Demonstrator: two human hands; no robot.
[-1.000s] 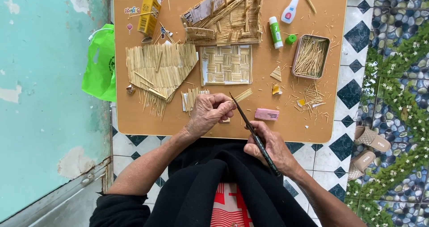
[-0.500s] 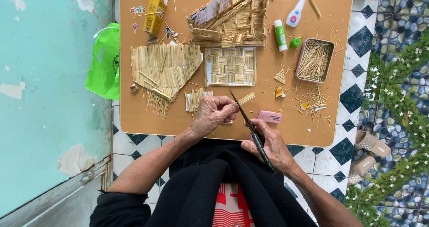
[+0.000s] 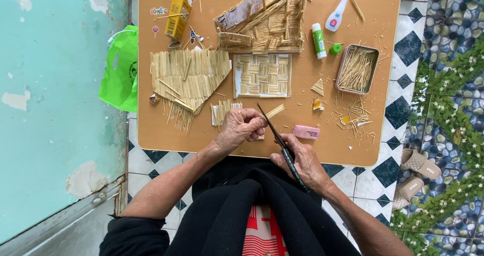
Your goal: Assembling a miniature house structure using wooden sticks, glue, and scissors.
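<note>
Straw-coloured flat bundle of thin sticks [image 3: 273, 112] is pinched in the left hand [image 3: 242, 127], while the right hand [image 3: 297, 160] grips dark-handled scissors [image 3: 282, 145] above the brown surface [image 3: 322, 150].

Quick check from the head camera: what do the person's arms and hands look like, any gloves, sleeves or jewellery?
Both hands are bare: no gloves on the left hand or the right hand, and no rings or watch show. The forearms are uncovered. Black sleeves are pushed up near the elbows, part of a black top.

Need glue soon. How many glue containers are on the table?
2: a white squeeze bottle near the far edge, and a green-capped glue stick beside it, near the metal tray. Others may be hidden.
</note>
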